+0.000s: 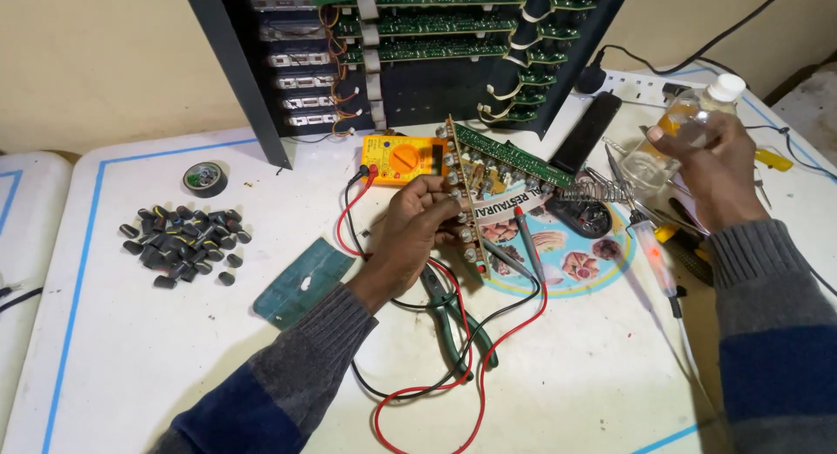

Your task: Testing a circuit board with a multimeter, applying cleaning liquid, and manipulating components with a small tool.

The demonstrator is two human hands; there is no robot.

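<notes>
My left hand (414, 232) grips a long green circuit board (510, 155) with a row of knob shafts, holding it on edge above the white table (131, 358). My right hand (711, 166) holds a clear plastic bottle (689, 123) with a white cap, tilted, at the right. An orange multimeter (403, 159) lies just behind my left hand, its red and black leads (453, 367) looping toward me. Green-handled pliers (453, 319) lie under my left wrist.
A pile of black knobs (185, 242) and a roll of black tape (206, 179) sit at the left. An open dark chassis with stacked circuit boards (418, 44) stands behind. A soldering stand (588, 206), a soldering iron (649, 245) and a round printed mat (567, 262) lie centre right.
</notes>
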